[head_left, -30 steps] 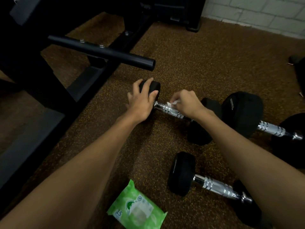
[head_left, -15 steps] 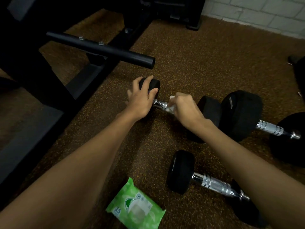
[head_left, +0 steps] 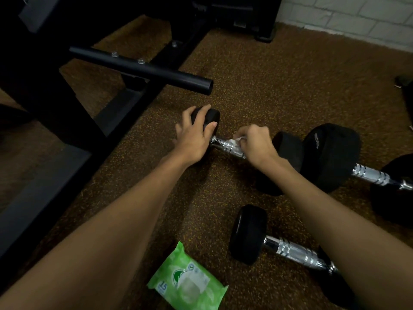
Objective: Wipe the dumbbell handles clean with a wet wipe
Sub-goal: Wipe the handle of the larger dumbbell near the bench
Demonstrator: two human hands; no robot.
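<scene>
A small black dumbbell lies on the brown floor, its chrome handle (head_left: 225, 147) showing between my hands. My left hand (head_left: 193, 136) grips the dumbbell's left head (head_left: 211, 118), fingers curled over its top. My right hand (head_left: 257, 146) is wrapped round the handle with a white wet wipe (head_left: 239, 139) bunched under the fingers. The right head (head_left: 289, 153) of this dumbbell is partly hidden behind my right wrist.
A larger dumbbell (head_left: 333, 155) lies just right of the first. A third dumbbell (head_left: 249, 234) lies nearer me. A green pack of wipes (head_left: 186, 281) sits at the bottom. A black bench frame with a protruding tube (head_left: 143, 68) stands at the left.
My right hand with the wipe slid left along the handle toward the left head, then back right, baring more chrome. My left hand stayed on the head.
</scene>
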